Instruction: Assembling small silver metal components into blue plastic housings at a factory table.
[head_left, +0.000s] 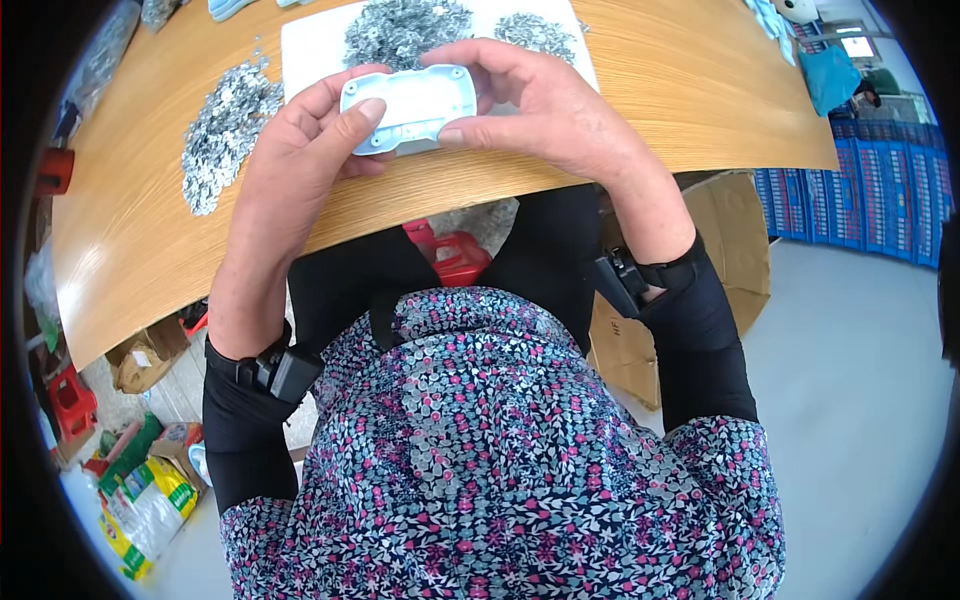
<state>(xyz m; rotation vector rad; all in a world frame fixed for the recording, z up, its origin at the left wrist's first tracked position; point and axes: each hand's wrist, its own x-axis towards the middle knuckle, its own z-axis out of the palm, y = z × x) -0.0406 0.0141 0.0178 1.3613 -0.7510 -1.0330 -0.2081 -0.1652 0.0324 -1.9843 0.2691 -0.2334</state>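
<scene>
Between my two hands I hold a pale blue plastic casing [415,98], its hollow inside facing up. It is a rounded rectangular shell with small round posts at its corners. My left hand [320,125] grips the left end, thumb laid over the rim and fingers underneath. On the right end, my right hand [530,105] closes with the thumb at the near corner and the fingers at the far edge. Just beyond the casing, a heap of small silvery metal pieces [400,32] lies on a white sheet [312,55].
A second silvery pile [228,130] spreads on the wooden table [700,90] to the left, and a smaller one [535,35] sits at the back right. Below the table's right side stands a cardboard box [725,240]. Blue stacked crates [870,190] line the far right. A red stool [72,400] is at the left.
</scene>
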